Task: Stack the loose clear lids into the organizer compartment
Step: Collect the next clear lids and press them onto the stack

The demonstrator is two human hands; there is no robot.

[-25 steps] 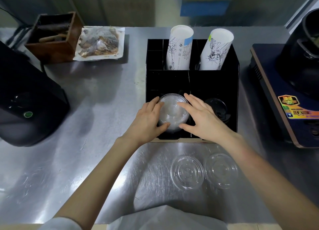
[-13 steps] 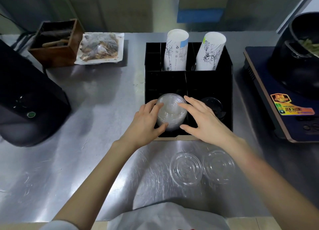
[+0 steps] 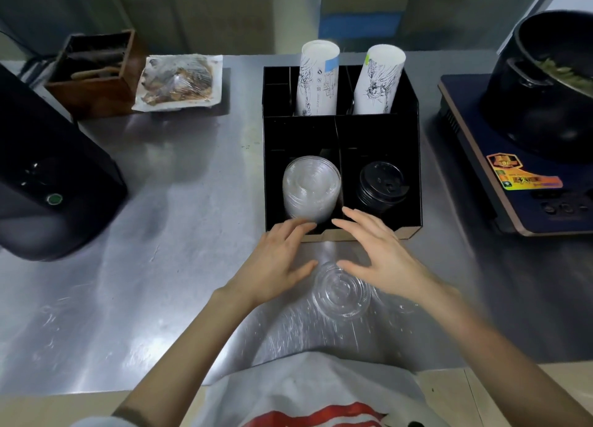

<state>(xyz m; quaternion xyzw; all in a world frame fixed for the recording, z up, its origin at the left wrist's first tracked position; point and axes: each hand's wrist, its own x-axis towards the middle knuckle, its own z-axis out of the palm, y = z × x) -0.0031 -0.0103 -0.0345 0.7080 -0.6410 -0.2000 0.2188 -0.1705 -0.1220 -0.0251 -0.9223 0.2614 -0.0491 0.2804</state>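
Note:
A black organizer [image 3: 414,157] stands on the steel counter. Its front left compartment holds a stack of clear lids [image 3: 310,187]; the front right holds black lids [image 3: 381,182]. A loose clear lid [image 3: 341,293] lies on the counter in front of the organizer, and a second one [image 3: 399,301] beside it is mostly hidden under my right wrist. My left hand [image 3: 276,259] hovers just left of the loose lid, fingers spread, holding nothing. My right hand [image 3: 382,255] hovers above its right side, fingers apart, also empty.
Two rolls of white paper cups [image 3: 317,77] stand in the organizer's rear slots. A black machine [image 3: 48,182] sits at the left, a wooden box [image 3: 96,73] and wrapped food tray [image 3: 178,83] at the back left. An induction cooker [image 3: 526,182] with a black pot [image 3: 545,83] is at the right.
Both hands have let go of the clear lid stack in the organizer and pulled back toward me, now over the loose lids on the counter.

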